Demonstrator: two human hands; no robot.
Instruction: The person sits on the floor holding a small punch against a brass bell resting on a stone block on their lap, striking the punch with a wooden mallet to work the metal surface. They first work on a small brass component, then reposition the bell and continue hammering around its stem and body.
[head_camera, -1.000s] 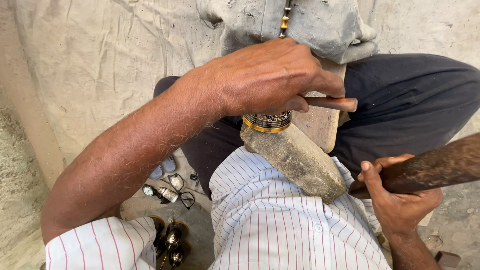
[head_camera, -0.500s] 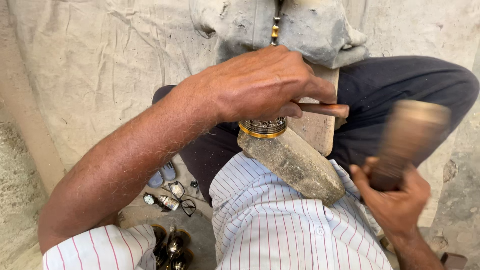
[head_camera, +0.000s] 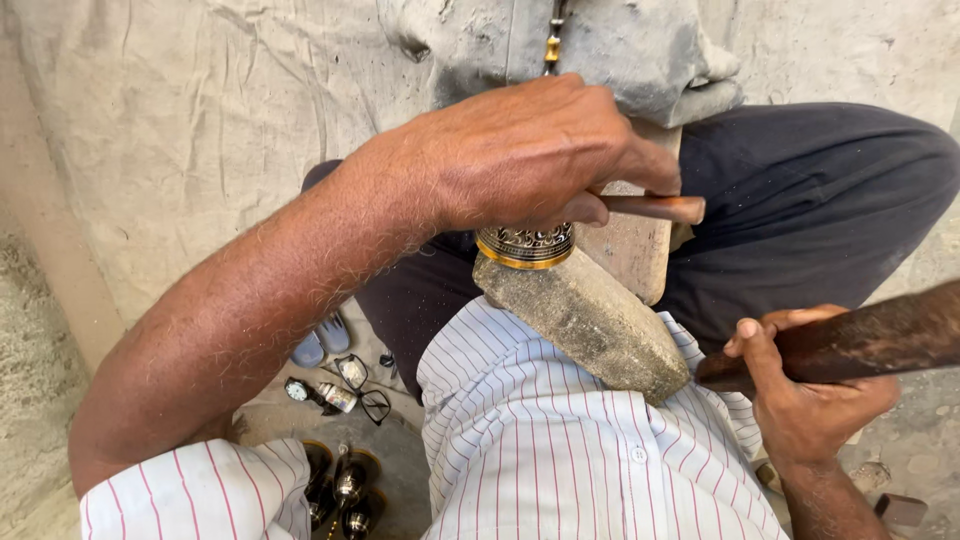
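Ring: patterned metal ring (head_camera: 524, 246) with a gold rim sits on the top end of the grey stone block (head_camera: 585, 320), which leans against the lap.
Left hand (head_camera: 530, 150): grip closed over a thin wooden-handled tool (head_camera: 650, 207), covering the ring.
Right hand (head_camera: 810, 395): grip wrapped tight around a dark wooden mallet (head_camera: 860, 338).
Tip: keep the tool steady and the blows short and square.

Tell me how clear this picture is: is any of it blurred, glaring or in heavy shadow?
Head view: soft, even daylight with no glare; the left hand and the patterned metal ring under it are sharp; the wooden club in the right hand is slightly soft towards the frame edge; the glasses below lie in dim shade; the near sleeve looks stretched by the wide lens.
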